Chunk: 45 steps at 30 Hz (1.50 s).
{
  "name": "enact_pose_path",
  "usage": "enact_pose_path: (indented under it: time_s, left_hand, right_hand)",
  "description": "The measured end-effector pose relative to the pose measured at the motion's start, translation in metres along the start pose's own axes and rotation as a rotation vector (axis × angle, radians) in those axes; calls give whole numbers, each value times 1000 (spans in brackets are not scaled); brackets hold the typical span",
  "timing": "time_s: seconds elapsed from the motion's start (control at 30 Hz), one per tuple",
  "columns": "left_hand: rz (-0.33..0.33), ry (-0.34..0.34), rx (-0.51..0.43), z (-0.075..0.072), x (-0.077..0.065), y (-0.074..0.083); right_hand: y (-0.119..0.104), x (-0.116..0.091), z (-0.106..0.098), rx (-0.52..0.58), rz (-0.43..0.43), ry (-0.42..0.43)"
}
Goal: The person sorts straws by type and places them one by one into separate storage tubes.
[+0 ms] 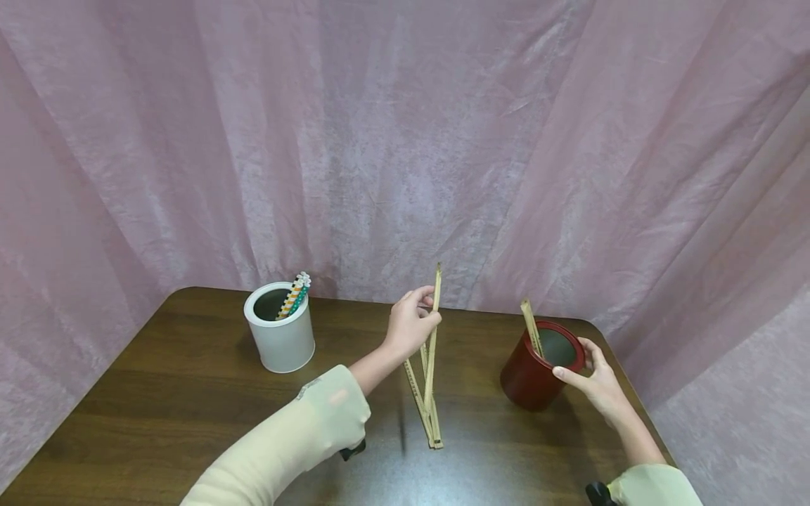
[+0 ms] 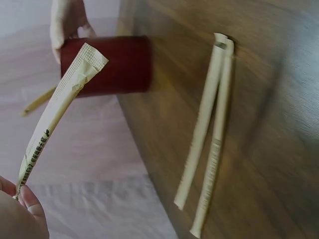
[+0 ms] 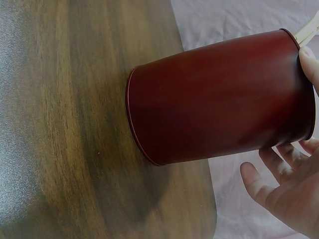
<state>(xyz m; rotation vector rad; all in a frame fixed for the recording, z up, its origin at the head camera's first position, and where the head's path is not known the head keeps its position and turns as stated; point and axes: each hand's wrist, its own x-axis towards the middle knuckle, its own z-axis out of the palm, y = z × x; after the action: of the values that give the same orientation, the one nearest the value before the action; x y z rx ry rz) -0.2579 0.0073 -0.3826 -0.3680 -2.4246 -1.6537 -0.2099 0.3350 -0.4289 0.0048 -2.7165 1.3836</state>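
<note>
My left hand (image 1: 413, 325) pinches a slim, printed paper-wrapped stick (image 2: 47, 124) between thumb and fingers; its contents are hidden. It is held upright above the table, its crimped end down. Below it, two more wrapped sticks (image 2: 202, 124) lie on the table, close together at one end. On the right, my right hand (image 1: 598, 383) grips the rim of a dark red can (image 1: 528, 379), thumb on the near side and fingers beyond. In the right wrist view the red can (image 3: 214, 99) stands on the table. A wrapped stick (image 1: 530, 323) leans out of its mouth.
A white can (image 1: 283, 344) stands at the back left of the wooden table (image 1: 158, 393). Several patterned straws (image 1: 297, 292), striped and dotted, lean inside it. A pink curtain (image 1: 405, 140) hangs behind the table and along its right side.
</note>
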Motion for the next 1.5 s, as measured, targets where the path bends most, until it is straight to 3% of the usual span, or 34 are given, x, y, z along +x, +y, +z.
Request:
enact_pose_path:
  time_s: [0.3, 0.87, 1.13, 1.5]
  left_hand:
    - [39, -56, -119, 16, 9, 28]
    - [-4, 100, -261, 44, 30, 80]
    - [-25, 193, -306, 61, 31, 80]
    - [-24, 246, -282, 87, 22, 66]
  right_hand:
    - [-1, -1, 1, 15, 0, -2]
    - [0, -3, 3, 29, 3, -7]
    - [0, -2, 5, 26, -6, 1]
    - [-1, -1, 6, 43, -8, -2]
